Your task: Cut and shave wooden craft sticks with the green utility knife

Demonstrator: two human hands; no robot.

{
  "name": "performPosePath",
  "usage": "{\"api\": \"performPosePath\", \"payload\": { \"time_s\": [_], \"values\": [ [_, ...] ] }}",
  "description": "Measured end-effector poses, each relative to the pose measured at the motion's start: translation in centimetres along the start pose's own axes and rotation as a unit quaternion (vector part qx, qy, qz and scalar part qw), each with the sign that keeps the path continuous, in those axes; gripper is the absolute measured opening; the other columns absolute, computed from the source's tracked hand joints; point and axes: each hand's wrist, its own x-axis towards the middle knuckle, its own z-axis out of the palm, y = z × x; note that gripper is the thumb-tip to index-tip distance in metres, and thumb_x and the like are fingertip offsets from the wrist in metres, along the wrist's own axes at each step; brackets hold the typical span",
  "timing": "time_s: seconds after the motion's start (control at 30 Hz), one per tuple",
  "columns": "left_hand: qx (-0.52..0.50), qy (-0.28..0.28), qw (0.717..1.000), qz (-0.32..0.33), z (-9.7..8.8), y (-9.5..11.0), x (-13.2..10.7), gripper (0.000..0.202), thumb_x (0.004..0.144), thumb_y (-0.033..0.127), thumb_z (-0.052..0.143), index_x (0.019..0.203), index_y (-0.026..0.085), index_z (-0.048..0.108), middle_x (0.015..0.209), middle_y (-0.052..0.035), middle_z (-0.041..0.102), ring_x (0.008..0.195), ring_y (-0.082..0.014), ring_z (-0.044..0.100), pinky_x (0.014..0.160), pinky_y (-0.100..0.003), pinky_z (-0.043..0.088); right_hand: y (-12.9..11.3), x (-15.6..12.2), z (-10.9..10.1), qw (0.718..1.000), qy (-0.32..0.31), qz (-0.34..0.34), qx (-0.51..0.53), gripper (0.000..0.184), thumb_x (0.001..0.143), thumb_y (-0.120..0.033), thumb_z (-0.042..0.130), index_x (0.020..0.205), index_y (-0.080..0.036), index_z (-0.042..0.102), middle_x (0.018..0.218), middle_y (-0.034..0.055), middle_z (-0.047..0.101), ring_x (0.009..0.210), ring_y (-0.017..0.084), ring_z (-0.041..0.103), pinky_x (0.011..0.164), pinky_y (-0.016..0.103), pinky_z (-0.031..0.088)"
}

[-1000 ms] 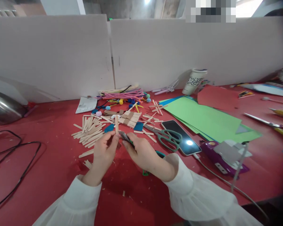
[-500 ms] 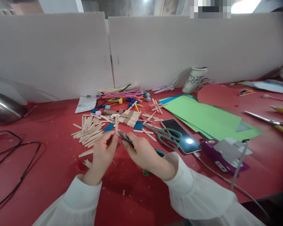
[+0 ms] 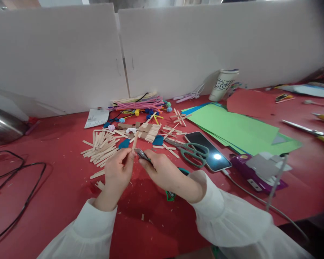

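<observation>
My left hand [image 3: 118, 167] pinches an upright wooden craft stick [image 3: 135, 139] near its lower end, between thumb and fingers. In my right hand [image 3: 160, 169] are pliers [image 3: 142, 154] with a dark metal head; the palm hides most of their handles. The head meets or nearly meets the stick by my left fingertips; exact contact cannot be made out. Just beyond my hands lie a heap of loose craft sticks [image 3: 101, 145] and a flat panel of joined sticks [image 3: 149, 132]. Small wood chips [image 3: 142, 217] are scattered on the red table below.
Green-handled scissors [image 3: 194, 154] overlap a phone [image 3: 207, 151] with a lit spot. A purple power strip [image 3: 255, 176] and cable lie right. Green paper [image 3: 232, 126], a cup [image 3: 223, 85] and pipe cleaners [image 3: 139, 103] stand or lie behind. A black cable [image 3: 29, 190] curls at left.
The head view has tipped slightly downward. The stick now leans a little to the right, and the pliers' head has turned slightly. Both hands keep their grips.
</observation>
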Motion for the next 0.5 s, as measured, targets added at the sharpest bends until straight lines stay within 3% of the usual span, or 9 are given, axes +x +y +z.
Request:
{"api": "performPosePath", "payload": {
  "time_s": [0.27, 0.37, 0.5],
  "values": [
    [0.077, 0.019, 0.997, 0.026, -0.06, 0.56, -0.05, 0.026, 0.083, 0.031, 0.043, 0.073, 0.017, 0.062, 0.064, -0.0012, 0.063, 0.059, -0.0130, 0.055, 0.057, -0.022, 0.037, -0.32, -0.05, -0.07, 1.000, -0.009, 0.023, -0.010, 0.009, 0.090, -0.018, 0.043, 0.081, -0.017, 0.045, 0.066, 0.0021, 0.052, 0.060, 0.015, 0.051, 0.053, 0.024, 0.027],
    [0.067, 0.013, 0.998, 0.008, 0.01, 0.43, 0.00, 0.025, 0.082, 0.032, 0.044, 0.073, 0.017, 0.062, 0.065, -0.0014, 0.064, 0.060, -0.0132, 0.055, 0.057, -0.023, 0.038, -0.19, 0.10, -0.25, 0.997, -0.018, 0.029, 0.068, 0.014, 0.088, -0.018, 0.044, 0.075, -0.020, 0.040, 0.060, -0.0021, 0.047, 0.051, 0.012, 0.050, 0.048, 0.022, 0.030],
    [-0.030, -0.019, 0.998, -0.050, -0.07, 0.29, 0.34, 0.026, 0.079, 0.036, 0.046, 0.070, 0.018, 0.061, 0.063, -0.0009, 0.064, 0.058, -0.0135, 0.056, 0.056, -0.022, 0.040, 0.38, 0.55, -0.62, 0.963, -0.103, 0.065, 0.239, 0.017, 0.090, -0.023, 0.039, 0.074, -0.021, 0.038, 0.052, -0.0074, 0.044, 0.033, 0.008, 0.046, 0.035, 0.018, 0.032]
  ]
}}
